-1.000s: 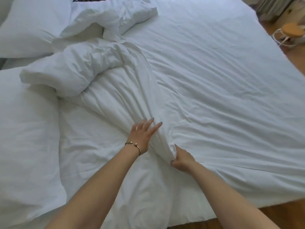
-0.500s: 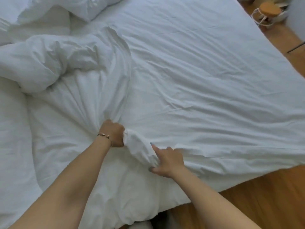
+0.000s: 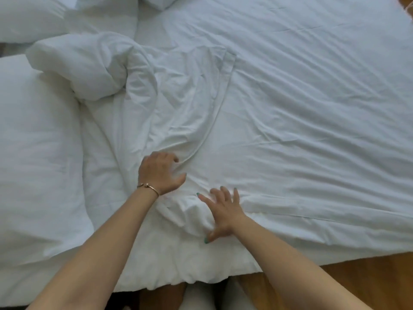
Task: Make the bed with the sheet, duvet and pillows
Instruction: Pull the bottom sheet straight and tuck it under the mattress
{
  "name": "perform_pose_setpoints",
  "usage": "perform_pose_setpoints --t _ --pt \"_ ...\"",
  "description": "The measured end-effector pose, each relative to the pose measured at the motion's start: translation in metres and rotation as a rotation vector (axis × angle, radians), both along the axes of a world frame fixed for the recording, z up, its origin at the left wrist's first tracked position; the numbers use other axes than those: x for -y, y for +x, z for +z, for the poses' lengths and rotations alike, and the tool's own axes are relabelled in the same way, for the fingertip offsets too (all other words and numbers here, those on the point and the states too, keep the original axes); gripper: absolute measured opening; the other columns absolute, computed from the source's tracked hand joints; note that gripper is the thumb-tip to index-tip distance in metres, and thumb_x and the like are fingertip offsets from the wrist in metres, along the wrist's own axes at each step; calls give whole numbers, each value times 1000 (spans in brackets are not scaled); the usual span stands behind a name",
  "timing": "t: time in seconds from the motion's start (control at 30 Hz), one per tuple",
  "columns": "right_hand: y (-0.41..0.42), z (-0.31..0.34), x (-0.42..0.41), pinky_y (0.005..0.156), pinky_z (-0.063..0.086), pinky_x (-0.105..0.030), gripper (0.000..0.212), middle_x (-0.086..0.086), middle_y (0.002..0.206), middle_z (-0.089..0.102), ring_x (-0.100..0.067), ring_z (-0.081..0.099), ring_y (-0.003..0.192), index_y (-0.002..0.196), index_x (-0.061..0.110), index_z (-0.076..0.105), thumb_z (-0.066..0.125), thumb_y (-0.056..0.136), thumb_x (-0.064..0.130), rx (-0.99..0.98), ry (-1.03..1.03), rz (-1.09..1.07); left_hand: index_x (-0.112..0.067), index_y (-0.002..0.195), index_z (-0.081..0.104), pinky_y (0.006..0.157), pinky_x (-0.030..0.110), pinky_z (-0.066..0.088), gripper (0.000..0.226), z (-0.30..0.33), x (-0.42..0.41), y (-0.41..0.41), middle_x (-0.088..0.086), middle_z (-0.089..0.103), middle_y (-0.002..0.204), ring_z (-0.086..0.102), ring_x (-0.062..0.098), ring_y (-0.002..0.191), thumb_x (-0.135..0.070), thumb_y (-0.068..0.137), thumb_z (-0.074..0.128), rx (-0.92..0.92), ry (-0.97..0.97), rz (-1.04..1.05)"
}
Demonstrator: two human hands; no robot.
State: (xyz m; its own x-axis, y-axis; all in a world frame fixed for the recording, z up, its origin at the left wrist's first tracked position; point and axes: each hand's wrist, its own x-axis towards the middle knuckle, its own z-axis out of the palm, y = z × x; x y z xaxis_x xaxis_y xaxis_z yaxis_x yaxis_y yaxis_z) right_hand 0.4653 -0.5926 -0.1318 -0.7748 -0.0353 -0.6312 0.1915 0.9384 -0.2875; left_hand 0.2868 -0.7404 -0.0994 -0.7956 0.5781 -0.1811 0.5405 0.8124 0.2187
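White duvet (image 3: 290, 108) under both hands, no writing legible.

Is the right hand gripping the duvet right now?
No, the right hand lies with fingers spread flat on the duvet.

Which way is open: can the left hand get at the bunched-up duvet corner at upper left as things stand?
Probably yes. The left hand lies on the duvet, and only rumpled fabric lies between it and the bunched corner. The right hand is off to the other side.
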Motion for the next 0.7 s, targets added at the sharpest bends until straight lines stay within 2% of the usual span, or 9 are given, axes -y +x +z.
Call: perform_pose_setpoints --t 0.07,0.1,0.13,0.17,0.23,0.33,0.47,0.63,0.7 --pt "11 -7 6 114 10 -51 111 -6 142 19 -35 21 134 150 39 4 75 67 55 -142 70 36 -33 142 32 113 54 16 84 -1 -13 0 2 27 146 24 30 137 -54 66 59 -133 -293 -52" --pt "13 -6 4 107 25 -46 103 -5 136 28 -33 32 125 150 40 6 72 72 45 -181 86 31 -37 149 10 112 64 3 95 -5 -16 -2 5 5 152 7 36 142 -48 70 61 -128 -426 -3" --pt "11 -4 1 94 37 -41 97 -5 129 38 -31 41 114 149 42 4 69 78 35 -201 87 21 -41 149 -4 109 69 4 100 -9 -14 -5 7 -5 152 3 41 142 -40 74 62 -106 -488 80" --pt "8 -1 -3 80 41 -38 93 -5 122 45 -30 48 105 149 45 2 64 82 26 -214 78 11 -42 148 -7 107 67 19 98 -12 -10 -9 10 1 150 13 43 138 -33 78 62 -49 -466 182" --pt "-1 6 -9 68 40 -34 86 -5 109 51 -29 55 92 149 50 4 55 87 17 -189 35 -2 -34 146 12 86 48 42 79 -13 7 -12 16 32 134 42 40 116 -22 85 60 73 -306 327" --pt "-6 13 -14 73 39 -33 76 -4 103 52 -29 56 90 148 51 16 52 88 20 -104 -56 18 -21 136 29 70 39 41 53 -15 47 14 18 45 114 54 39 96 -18 90 54 129 -162 387" --pt "7 22 -7 78 40 -31 67 -1 98 47 -27 55 88 142 55 31 50 89 19 -26 -131 104 -15 129 39 72 40 42 50 -21 119 80 18 48 111 56 41 93 -24 85 60 207 -154 491" --pt "21 21 2 77 40 -31 64 -6 112 47 -30 56 101 142 58 27 51 92 26 125 -103 151 -20 135 33 79 39 46 55 -22 125 99 13 43 118 51 35 106 -33 87 58 338 -229 487" --pt "9 24 -2 84 43 -32 67 -5 123 44 -28 52 111 143 56 27 57 89 31 247 -143 103 -25 133 30 83 39 47 57 -13 125 89 9 41 121 49 32 110 -37 84 57 423 -275 465"
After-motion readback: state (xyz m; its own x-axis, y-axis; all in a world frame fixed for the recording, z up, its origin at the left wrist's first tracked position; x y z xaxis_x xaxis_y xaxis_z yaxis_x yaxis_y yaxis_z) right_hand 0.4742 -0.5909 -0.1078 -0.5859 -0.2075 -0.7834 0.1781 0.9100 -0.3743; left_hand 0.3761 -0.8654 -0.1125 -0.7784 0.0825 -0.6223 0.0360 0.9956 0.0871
